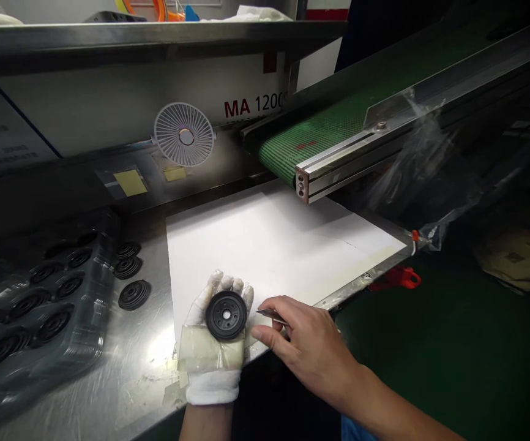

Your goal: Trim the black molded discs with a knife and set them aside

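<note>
My left hand (198, 306), in a white glove with a pale wrap around the palm, supports a black round grooved disc (216, 315). The disc faces up toward me and has a small hole at its centre; the fingers lie behind it. Just to the right, my bare right hand (308, 343) grips a small pointed knife blade (270, 314) between thumb and fingers. Its tip points left at the disc, a short gap away. The knife's handle end is hidden in the hand. Both hands are over the front edge of a white sheet (265, 245).
Several black discs (134, 294) lie on the metal table (141, 349), beside a clear plastic tray (88, 318) of similar discs at left. A small fan (185, 136) stands behind. At upper right, a green conveyor belt (311, 131) overhangs the sheet; a red-handled tool (400, 277) shows below the table edge.
</note>
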{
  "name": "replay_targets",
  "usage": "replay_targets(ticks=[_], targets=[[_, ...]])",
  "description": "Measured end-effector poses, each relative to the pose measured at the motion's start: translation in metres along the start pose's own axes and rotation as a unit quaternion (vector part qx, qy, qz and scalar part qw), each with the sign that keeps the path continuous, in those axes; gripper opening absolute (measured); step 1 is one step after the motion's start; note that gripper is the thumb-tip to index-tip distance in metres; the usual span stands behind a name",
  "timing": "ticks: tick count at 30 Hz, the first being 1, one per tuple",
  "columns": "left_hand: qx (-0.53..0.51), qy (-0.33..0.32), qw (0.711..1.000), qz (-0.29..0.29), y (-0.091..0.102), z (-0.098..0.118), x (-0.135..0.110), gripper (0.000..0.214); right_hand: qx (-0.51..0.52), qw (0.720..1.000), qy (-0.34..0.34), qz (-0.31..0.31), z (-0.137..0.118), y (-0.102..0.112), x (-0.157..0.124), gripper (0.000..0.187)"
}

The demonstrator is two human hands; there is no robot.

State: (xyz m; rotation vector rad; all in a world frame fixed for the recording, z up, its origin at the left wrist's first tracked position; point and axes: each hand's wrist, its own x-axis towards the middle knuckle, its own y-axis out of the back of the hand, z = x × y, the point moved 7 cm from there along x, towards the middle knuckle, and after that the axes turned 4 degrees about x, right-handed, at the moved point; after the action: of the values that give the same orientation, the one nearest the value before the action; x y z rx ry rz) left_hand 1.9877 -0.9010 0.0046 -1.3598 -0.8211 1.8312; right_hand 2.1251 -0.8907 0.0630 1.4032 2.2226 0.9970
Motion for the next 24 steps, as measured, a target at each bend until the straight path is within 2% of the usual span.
replay_targets(ticks=[2, 4, 5, 6, 8, 11, 14, 16, 19, 21, 24], targets=[[0.001, 0.004, 1.000, 0.001, 0.001, 0.000, 0.000, 0.026, 0.033, 0.999, -0.017, -0.012, 0.001, -0.008, 0.004, 0.023], [-0.009, 0.018, 1.000, -0.004, 0.001, -0.002, 0.000, 0.027, 0.062, 0.998, -0.013, -0.017, 0.001, -0.013, 0.007, 0.013], [-0.015, 0.028, 0.999, -0.007, 0.001, -0.003, 0.000, 0.028, 0.081, 0.997, -0.007, -0.003, 0.001, -0.012, 0.009, 0.007], [-0.022, 0.035, 0.999, -0.009, 0.000, -0.004, -0.001, 0.028, 0.104, 0.994, -0.002, 0.025, 0.001, -0.008, 0.010, 0.011], [-0.031, 0.036, 0.999, -0.015, -0.001, -0.003, -0.002, 0.029, 0.154, 0.982, -0.010, 0.106, 0.008, 0.009, 0.011, 0.020], [-0.035, 0.033, 0.998, -0.036, -0.004, -0.003, -0.004, 0.029, 0.184, 0.954, -0.060, 0.229, 0.030, 0.045, 0.009, 0.027], [-0.019, 0.031, 0.996, -0.078, -0.005, -0.003, -0.007, 0.040, 0.148, 0.939, -0.102, 0.292, 0.055, 0.078, 0.008, 0.032], [0.009, 0.019, 0.993, -0.113, -0.007, -0.002, -0.008, 0.057, 0.082, 0.951, -0.130, 0.269, 0.068, 0.087, 0.010, 0.028], [0.059, 0.001, 0.990, -0.126, -0.008, -0.004, -0.010, 0.076, 0.017, 0.976, -0.135, 0.169, 0.071, 0.075, 0.012, 0.032], [0.098, -0.015, 0.990, -0.101, -0.007, -0.006, -0.010, 0.067, 0.045, 0.992, -0.073, 0.091, 0.055, 0.055, 0.010, 0.022], [0.192, -0.039, 0.980, -0.044, -0.002, -0.009, -0.012, 0.043, 0.121, 0.992, 0.030, 0.007, 0.019, 0.028, 0.003, 0.020]])
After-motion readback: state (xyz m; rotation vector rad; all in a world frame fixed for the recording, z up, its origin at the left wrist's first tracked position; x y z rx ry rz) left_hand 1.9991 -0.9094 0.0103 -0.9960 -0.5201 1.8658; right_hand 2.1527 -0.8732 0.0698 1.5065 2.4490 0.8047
